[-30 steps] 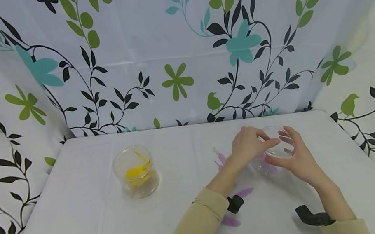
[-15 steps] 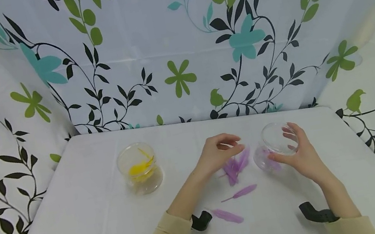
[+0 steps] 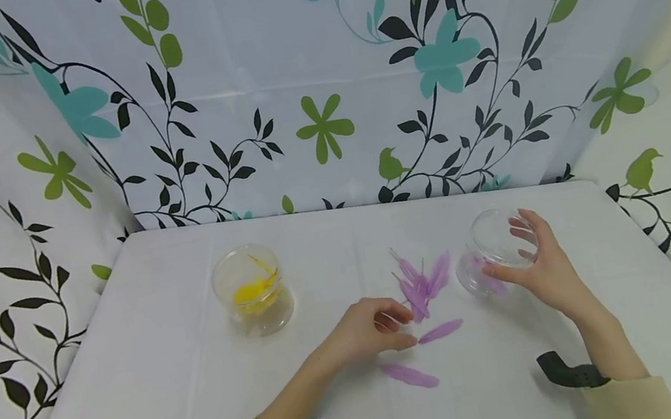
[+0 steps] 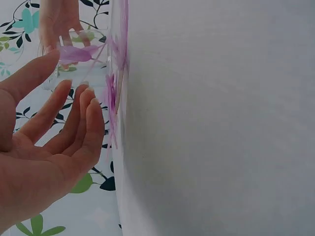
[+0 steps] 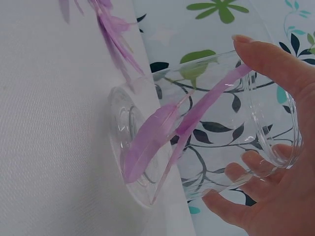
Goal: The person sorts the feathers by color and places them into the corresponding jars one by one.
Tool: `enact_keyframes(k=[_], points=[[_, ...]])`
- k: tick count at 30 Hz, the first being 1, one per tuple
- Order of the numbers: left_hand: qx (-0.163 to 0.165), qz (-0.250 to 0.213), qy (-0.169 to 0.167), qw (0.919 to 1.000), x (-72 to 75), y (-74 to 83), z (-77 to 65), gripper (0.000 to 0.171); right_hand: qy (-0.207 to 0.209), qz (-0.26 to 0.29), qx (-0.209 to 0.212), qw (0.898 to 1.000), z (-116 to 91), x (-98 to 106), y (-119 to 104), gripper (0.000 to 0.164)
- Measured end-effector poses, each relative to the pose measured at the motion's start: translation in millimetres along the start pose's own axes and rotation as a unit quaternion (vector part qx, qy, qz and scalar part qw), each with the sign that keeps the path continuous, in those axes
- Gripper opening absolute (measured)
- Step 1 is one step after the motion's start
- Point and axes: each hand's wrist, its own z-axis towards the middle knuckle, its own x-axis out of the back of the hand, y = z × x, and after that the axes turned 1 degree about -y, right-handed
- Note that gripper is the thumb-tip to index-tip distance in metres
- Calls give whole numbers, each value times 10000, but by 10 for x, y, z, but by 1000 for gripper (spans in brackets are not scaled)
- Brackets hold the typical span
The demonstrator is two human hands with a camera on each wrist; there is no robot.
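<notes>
My right hand (image 3: 551,269) grips a clear jar (image 3: 470,283) near its rim, thumb on one side and fingers round the other. Inside the jar lie a few purple feathers (image 5: 147,142), and its base is down on the white table. My left hand (image 3: 367,331) is over the table with thumb and fingers apart, nothing between them in the left wrist view. Its fingertips are right by the quill end of a loose purple feather (image 3: 441,331). Another purple feather (image 3: 409,375) lies nearer the front, and a small pile of purple feathers (image 3: 417,292) sits beside the jar.
On the left of the white table (image 3: 209,411) stands a second clear jar (image 3: 268,322) holding yellow feathers (image 3: 252,291). A leaf-patterned curtain (image 3: 256,66) hangs behind the table and along both sides. Black wrist straps (image 3: 570,374) show at the sleeves.
My left hand has drawn back from the jar's mouth, leftward and toward the front, down to the loose feather. The right hand has kept its grip on the jar.
</notes>
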Motion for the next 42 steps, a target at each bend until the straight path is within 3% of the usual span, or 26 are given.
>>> enact_keyframes(k=[13,24,33,42], points=[[20,518,-596,9969,144,-128,-299,24,15,-45,-42,10000,-4,2,-4,111],[-55,641,-451,9969,172,-130,-387,20,12,-47,-65,10000,-11,2,-7,112],[-275,412,-278,9984,231,-108,-290,15,53,-26,-7,10000,10,-10,29,111],[-372,156,367,9985,314,154,-74,11,-6,-41,-10,10000,-11,-15,32,112]])
